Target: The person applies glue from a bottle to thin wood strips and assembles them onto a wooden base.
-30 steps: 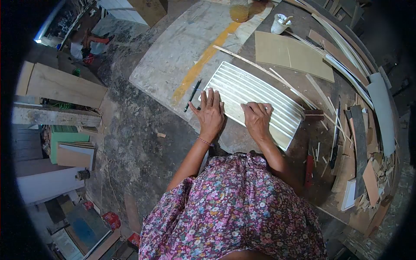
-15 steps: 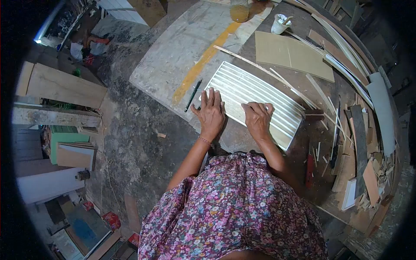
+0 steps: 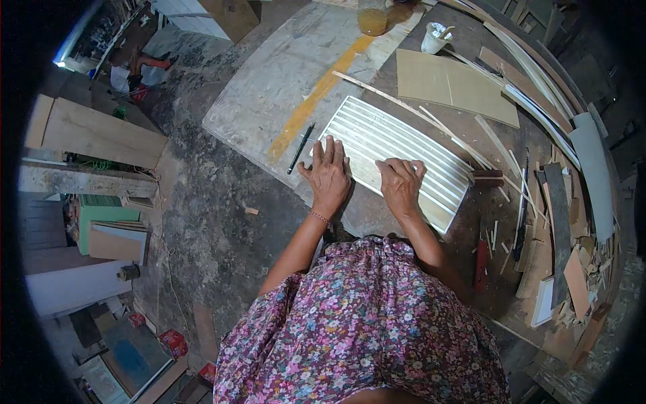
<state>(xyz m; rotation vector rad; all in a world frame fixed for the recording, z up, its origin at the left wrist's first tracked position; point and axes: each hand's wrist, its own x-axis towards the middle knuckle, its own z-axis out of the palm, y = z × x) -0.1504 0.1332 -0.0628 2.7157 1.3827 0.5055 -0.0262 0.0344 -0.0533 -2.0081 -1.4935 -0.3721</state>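
Observation:
A pale board with parallel white strips [image 3: 397, 138] lies at a slant on the worktable. My left hand [image 3: 330, 178] rests flat over the near left end of this board, its fingers stretched out and holding nothing. My right hand [image 3: 402, 185] presses on the near edge, fingers curled and drawn together; their tips are hidden, so what they hold, if anything, cannot be made out. Left of the board is a black pen [image 3: 301, 148]. A dark reddish-brown block [image 3: 487, 178] touches or nearly touches its right end.
Thin wooden strips [image 3: 431, 118] lie behind the board, beside a flat brown sheet [image 3: 451, 87]. A white cup [image 3: 436, 38] with a stick and a jar [image 3: 371, 20] stand farther back. Offcuts [image 3: 585, 269] crowd the right side. A red-handled tool [image 3: 480, 266] lies near my right arm.

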